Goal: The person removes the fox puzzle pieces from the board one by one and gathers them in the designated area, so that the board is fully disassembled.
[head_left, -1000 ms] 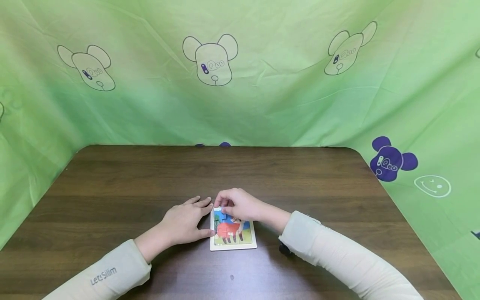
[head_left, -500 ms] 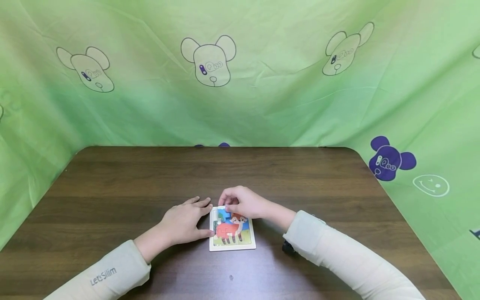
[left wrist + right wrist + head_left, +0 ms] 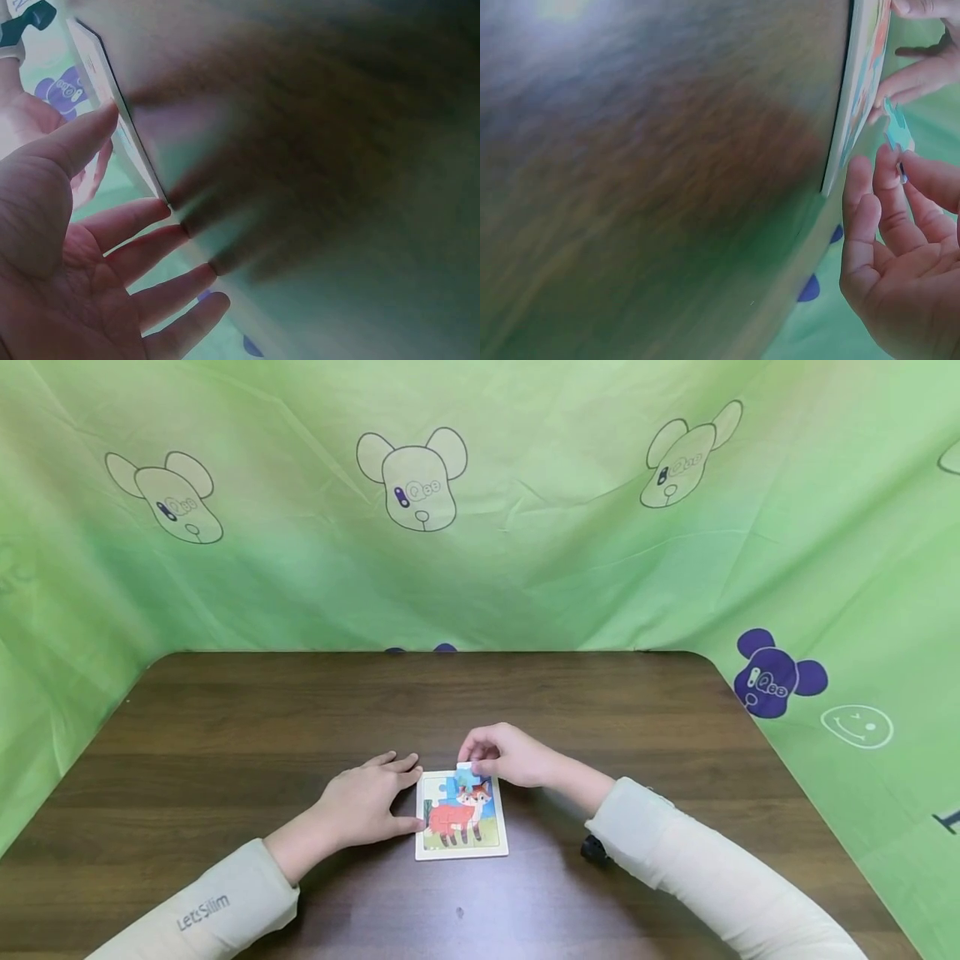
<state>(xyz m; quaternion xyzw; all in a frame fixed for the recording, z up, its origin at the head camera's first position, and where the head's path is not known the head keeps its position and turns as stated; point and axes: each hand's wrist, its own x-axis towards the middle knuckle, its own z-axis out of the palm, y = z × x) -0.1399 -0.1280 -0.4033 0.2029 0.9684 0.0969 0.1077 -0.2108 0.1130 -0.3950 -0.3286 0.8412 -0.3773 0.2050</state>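
A jigsaw puzzle in a pale frame (image 3: 461,856) lies on the table, showing a red fox on grass against blue. My left hand (image 3: 363,806) rests by its left side, with fingers spread and the thumb and index finger touching the frame's edge; the left wrist view shows this contact too. Between thumb and fingers my right hand (image 3: 517,756) pinches a blue puzzle piece (image 3: 467,775) over the top edge of the puzzle. In the right wrist view this puzzle piece (image 3: 897,127) stands tilted, apart from the frame. A pale gap (image 3: 432,791) shows at the puzzle's upper left.
The brown wooden table (image 3: 300,710) extends around the puzzle on all sides. A green printed cloth (image 3: 525,568) hangs behind the table and along both sides. A small black device (image 3: 595,850) sits under the right sleeve's cuff.
My right hand has moved right and slightly away from me with the puzzle piece, lifting it off the upper left part of the puzzle. The left hand stays beside the frame.
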